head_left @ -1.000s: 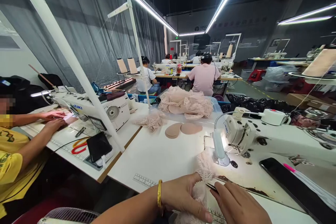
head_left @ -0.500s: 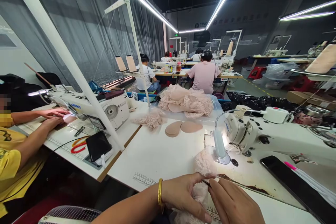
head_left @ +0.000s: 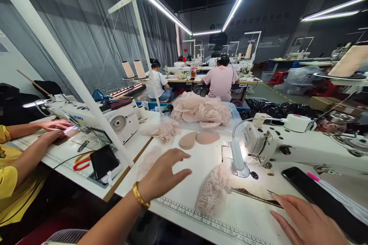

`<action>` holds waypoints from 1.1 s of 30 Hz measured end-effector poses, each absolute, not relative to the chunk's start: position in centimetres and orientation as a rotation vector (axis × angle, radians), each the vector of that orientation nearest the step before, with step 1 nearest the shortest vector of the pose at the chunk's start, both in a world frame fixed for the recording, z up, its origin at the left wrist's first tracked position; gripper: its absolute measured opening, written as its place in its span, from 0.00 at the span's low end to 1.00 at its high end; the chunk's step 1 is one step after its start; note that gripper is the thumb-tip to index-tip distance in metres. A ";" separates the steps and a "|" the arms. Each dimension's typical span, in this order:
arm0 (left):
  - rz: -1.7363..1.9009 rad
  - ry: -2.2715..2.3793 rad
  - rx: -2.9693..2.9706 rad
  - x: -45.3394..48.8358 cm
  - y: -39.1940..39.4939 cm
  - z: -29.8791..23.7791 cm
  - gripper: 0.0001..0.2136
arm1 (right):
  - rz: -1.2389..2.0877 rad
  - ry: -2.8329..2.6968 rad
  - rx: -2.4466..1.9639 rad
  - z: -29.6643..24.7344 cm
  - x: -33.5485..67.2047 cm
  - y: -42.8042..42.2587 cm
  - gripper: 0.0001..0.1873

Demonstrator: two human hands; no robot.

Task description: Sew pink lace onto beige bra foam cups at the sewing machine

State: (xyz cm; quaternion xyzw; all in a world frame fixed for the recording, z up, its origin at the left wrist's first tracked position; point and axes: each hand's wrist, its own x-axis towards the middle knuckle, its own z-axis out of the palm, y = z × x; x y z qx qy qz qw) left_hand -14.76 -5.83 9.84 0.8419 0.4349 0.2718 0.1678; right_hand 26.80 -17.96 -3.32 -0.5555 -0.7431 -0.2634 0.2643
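My left hand point(head_left: 165, 172) is over the table with thumb and fingers apart, holding nothing. Beside it, at its far left side, is a faint pale blur point(head_left: 146, 160), perhaps fabric. A pale pink lace piece point(head_left: 211, 193) lies between my hands, its upper end near the sewing machine's lit needle area point(head_left: 240, 170). On the right, my right hand point(head_left: 309, 218) hovers over the table edge near a black phone point(head_left: 313, 187). A thin dark pointed tool point(head_left: 271, 192) appears at its fingertips; most of it is hidden. Two beige moulded cups point(head_left: 188, 140) lie beyond.
A clear plastic bin point(head_left: 235, 116) heaped with lace pieces point(head_left: 199, 109) stands behind. Another lace bundle point(head_left: 163, 132) lies left of the cups. The sewing machine point(head_left: 304, 145) occupies the right. At left, a co-worker's hands point(head_left: 54, 130) work at another machine point(head_left: 117, 122).
My hands have separated: the left moved left and opened, the right moved right. The lace between them now lies spread on the table. A pale blur has appeared beside my left hand.
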 end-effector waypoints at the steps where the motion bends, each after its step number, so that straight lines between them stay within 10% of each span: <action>1: 0.717 1.100 2.365 -12.9 -6.4 9.0 0.15 | -0.627 -2.021 -1.409 -2.6 25.3 -17.6 0.21; 15: 0.488 1.119 1.646 -5.2 -2.6 5.9 0.09 | -0.174 -2.035 -1.221 -4.4 18.4 -15.5 0.11; 22: 0.606 1.039 1.121 -8.3 -4.0 5.1 0.23 | 0.114 -1.979 -1.319 -3.8 18.2 -14.8 0.08; 33: 0.889 0.741 0.901 -6.8 -7.1 7.3 0.27 | 0.975 -1.281 -1.359 -1.7 13.9 -15.0 0.24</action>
